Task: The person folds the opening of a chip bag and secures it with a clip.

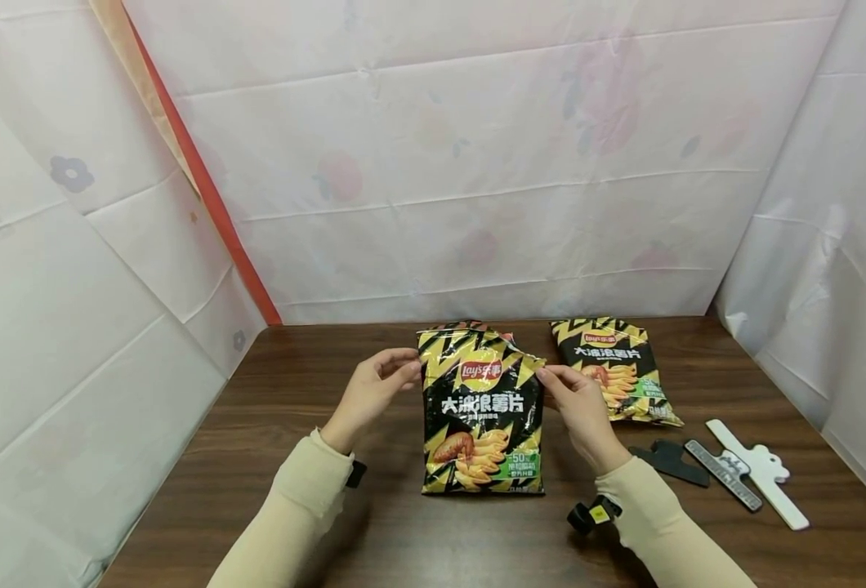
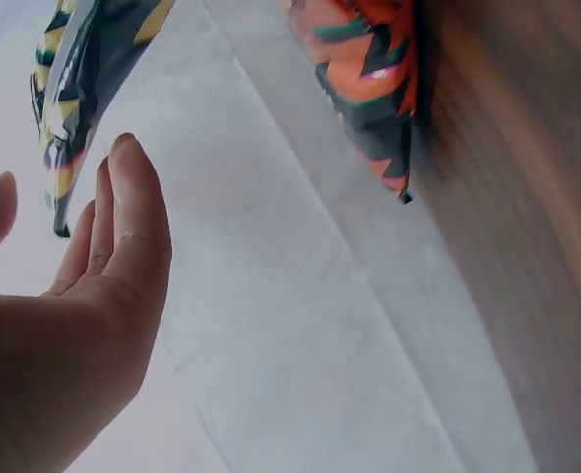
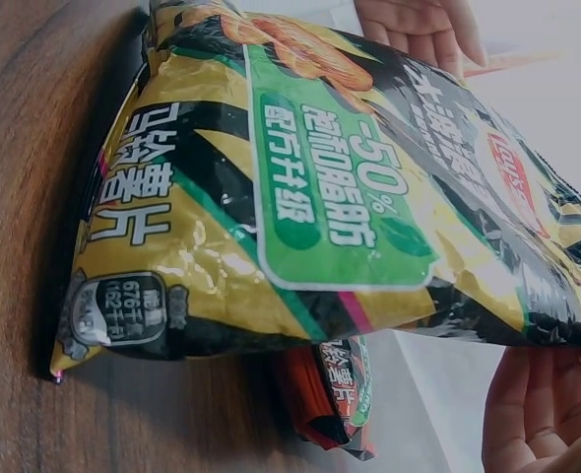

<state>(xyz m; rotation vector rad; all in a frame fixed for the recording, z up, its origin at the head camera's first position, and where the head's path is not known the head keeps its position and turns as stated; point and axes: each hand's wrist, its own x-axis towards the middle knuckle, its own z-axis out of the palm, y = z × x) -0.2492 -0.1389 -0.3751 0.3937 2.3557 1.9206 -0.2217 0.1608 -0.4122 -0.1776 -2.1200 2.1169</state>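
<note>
Chip bag (image 1: 483,412), black and yellow, stands upright near the middle of my wooden table (image 1: 278,457). My right hand (image 1: 578,404) pinches its upper right corner; my left hand (image 1: 376,384) sits at the upper left edge with fingers relaxed and spread, barely touching. Behind it hides an orange bag (image 3: 332,399). A second chip bag (image 1: 617,369) lies to the right, with a white clip (image 1: 760,472) and black clips (image 1: 670,461) beyond.

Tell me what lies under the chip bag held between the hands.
Under the yellow-black chip bag lies a red-orange bag, only its corner showing. The rest of it is covered, so its print cannot be made out.
</note>
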